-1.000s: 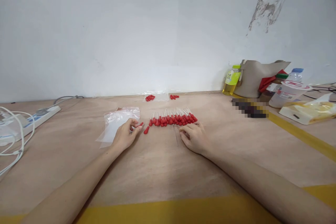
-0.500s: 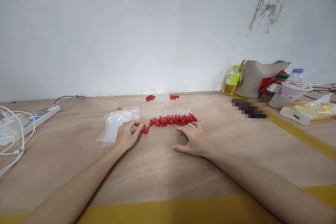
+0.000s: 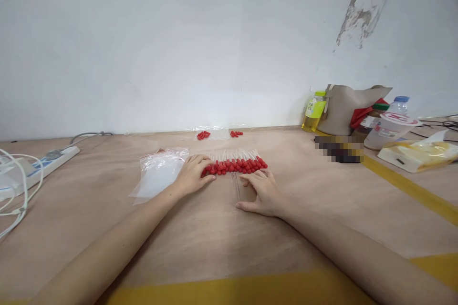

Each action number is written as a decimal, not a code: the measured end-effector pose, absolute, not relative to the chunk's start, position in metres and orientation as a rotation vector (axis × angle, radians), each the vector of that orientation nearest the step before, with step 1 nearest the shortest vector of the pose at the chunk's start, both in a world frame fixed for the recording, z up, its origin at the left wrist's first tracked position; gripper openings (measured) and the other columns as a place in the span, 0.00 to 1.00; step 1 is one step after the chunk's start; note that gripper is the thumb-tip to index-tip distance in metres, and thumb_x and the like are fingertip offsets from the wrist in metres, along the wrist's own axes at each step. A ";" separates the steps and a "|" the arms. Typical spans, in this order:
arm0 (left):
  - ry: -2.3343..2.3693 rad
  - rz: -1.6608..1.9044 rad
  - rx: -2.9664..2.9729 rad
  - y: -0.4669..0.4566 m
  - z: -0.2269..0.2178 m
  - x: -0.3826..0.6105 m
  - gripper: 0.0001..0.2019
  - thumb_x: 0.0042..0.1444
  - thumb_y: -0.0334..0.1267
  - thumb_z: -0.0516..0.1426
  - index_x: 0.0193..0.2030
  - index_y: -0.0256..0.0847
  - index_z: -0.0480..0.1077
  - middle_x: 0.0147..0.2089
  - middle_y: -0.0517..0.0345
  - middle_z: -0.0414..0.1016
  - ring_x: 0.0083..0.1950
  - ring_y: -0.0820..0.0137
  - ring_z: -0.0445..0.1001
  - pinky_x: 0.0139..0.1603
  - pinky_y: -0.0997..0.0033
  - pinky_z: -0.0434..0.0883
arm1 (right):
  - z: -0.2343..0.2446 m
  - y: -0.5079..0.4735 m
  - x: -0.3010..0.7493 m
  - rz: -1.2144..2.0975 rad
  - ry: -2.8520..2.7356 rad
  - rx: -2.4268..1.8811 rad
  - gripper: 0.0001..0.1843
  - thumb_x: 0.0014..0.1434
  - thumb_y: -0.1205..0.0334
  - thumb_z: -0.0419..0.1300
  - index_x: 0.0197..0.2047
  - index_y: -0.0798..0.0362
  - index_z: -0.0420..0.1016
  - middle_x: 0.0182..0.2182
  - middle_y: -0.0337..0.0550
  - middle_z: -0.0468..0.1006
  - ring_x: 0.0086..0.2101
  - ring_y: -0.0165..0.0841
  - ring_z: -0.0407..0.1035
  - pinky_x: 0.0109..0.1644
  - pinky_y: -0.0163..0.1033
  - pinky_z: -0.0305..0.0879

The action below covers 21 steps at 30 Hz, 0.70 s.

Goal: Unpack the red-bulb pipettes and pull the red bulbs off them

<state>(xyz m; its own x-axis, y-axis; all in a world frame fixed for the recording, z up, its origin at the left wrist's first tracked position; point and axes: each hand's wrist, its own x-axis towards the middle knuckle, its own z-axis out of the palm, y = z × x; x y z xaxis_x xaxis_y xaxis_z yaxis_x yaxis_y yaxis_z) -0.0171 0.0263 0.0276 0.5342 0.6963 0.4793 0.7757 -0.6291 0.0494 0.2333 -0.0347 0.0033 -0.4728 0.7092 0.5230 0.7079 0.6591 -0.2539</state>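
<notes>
Red-bulbed glass droppers (image 3: 234, 166) lie side by side in a row, bulbs toward me and thin clear stems pointing at the wall. At the row's left end is my left hand (image 3: 193, 174), its bent fingers touching the bulbs there, with the thumb apart below them. My right hand (image 3: 264, 192) rests under the right end, thumb and forefinger spread wide. In the gap between them lie a few thin clear tubes (image 3: 235, 188); whether a finger touches these I cannot tell. Clear zip bags (image 3: 157, 174) lie beside my left hand.
Two small groups of red bulbs (image 3: 203, 135) lie on clear plastic (image 3: 219, 133) by the wall. A power strip (image 3: 57, 167) with white cables is at left. Bottles (image 3: 314, 112), a grey bag (image 3: 338, 112), a plastic cup (image 3: 390, 131) and a tissue pack (image 3: 417, 152) stand right.
My left hand has moved right to the row's end; the two loose red bulbs that lay beside it no longer show separately. The right hand has stayed in place. The view shifted slightly.
</notes>
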 end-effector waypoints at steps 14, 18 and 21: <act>-1.257 -1.755 -2.384 0.007 0.022 -0.022 0.07 0.54 0.39 0.54 0.39 0.40 0.68 0.41 0.55 0.67 0.43 0.69 0.69 0.43 0.68 0.70 | 0.000 -0.033 0.234 0.031 -2.230 -1.079 0.38 0.42 0.42 0.61 0.53 0.54 0.61 0.42 0.48 0.71 0.43 0.39 0.63 0.54 0.51 0.48; -1.166 -1.806 -2.610 -0.015 0.013 -0.026 0.07 0.53 0.35 0.55 0.40 0.40 0.66 0.45 0.53 0.67 0.46 0.68 0.70 0.46 0.66 0.70 | -0.005 -0.030 0.234 -0.090 -2.167 -1.081 0.46 0.44 0.44 0.60 0.62 0.55 0.49 0.56 0.56 0.57 0.55 0.44 0.52 0.55 0.50 0.49; -1.059 -1.677 -2.828 -0.026 0.005 -0.022 0.05 0.55 0.33 0.53 0.39 0.39 0.65 0.45 0.51 0.70 0.47 0.68 0.70 0.46 0.66 0.70 | -0.007 -0.029 0.235 -0.166 -2.168 -1.085 0.51 0.45 0.43 0.59 0.64 0.56 0.41 0.60 0.58 0.49 0.58 0.45 0.46 0.57 0.51 0.49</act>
<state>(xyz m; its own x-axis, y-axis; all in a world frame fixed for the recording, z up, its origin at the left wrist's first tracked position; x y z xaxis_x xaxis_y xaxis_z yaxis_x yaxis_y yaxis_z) -0.0222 -0.0261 0.0051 0.3564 0.6392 0.6814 0.3409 -0.7680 0.5422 0.2354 -0.0293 -0.0073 -0.4074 0.6554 0.6360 0.7445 0.6417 -0.1844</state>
